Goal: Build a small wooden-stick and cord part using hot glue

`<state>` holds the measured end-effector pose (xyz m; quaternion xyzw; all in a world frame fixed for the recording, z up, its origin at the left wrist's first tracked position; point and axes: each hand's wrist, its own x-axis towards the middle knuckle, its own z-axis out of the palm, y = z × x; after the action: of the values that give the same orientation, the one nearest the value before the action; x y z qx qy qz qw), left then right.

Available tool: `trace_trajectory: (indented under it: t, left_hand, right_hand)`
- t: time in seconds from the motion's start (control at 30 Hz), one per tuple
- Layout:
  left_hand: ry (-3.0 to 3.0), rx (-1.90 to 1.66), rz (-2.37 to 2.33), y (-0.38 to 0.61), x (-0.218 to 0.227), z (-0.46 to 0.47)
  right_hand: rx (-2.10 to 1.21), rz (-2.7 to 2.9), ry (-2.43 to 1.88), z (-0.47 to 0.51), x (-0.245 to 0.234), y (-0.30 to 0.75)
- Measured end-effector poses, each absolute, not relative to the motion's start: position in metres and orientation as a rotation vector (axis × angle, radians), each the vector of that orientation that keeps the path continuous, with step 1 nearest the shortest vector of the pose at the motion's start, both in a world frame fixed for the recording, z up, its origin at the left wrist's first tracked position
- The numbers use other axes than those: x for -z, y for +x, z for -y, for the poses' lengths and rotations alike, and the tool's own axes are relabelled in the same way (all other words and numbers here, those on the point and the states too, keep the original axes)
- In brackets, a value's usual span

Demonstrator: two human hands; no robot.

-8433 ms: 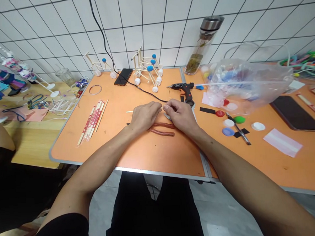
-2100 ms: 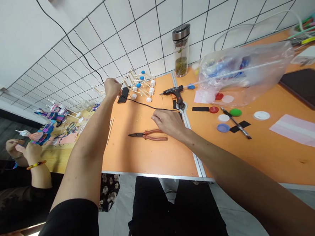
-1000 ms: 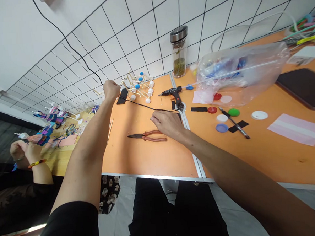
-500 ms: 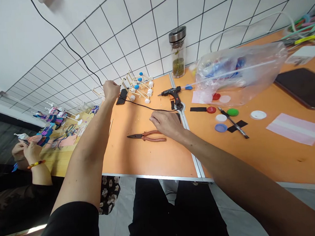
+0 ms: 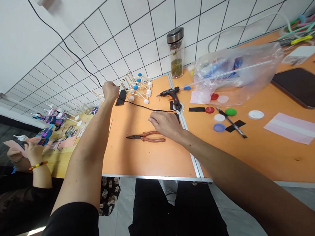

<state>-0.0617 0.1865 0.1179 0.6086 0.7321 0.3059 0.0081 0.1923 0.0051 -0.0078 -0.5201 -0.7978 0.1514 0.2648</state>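
Two bare hands are working over the orange table (image 5: 149, 161). The left hand (image 5: 110, 91) is stretching toward the far edge, its grip curled narrow just beside a model of wooden sticks and blue-tipped joints (image 5: 138, 87) and above a black smartphone (image 5: 121, 97). Whether that grip is closing on a thin stick or on the black cable (image 5: 146, 109) passing there, the view is not settling. The right hand (image 5: 165, 124) is hovering nearer, its grip loose and holding nothing, with its fingers (image 5: 151, 120) just beyond the red-handled pliers (image 5: 153, 139). The pliers are lying flat on the table, their jaws pointing left and shut. To the right, a hot glue gun (image 5: 170, 94) is resting near the cable, while a clear plastic bag (image 5: 237, 75) is sitting beyond it, beside scattered bottle caps (image 5: 219, 127) and a craft knife (image 5: 231, 127). A glass flask (image 5: 176, 52) is standing against the tiled wall. At the left, a co-worker's hand (image 5: 34, 152) wearing a beaded bracelet is working at another table.
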Motion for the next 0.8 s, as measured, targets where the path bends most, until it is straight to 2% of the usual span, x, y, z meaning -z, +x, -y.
trace_trajectory:
  t: [0.8]
  left_hand:
    - [1.795, -0.983, -2.317, -0.063, -0.1168, -0.1842]
  right_hand:
    - [-0.391, 2.167, -1.403, -0.0055, 0.0075, 0.1916]
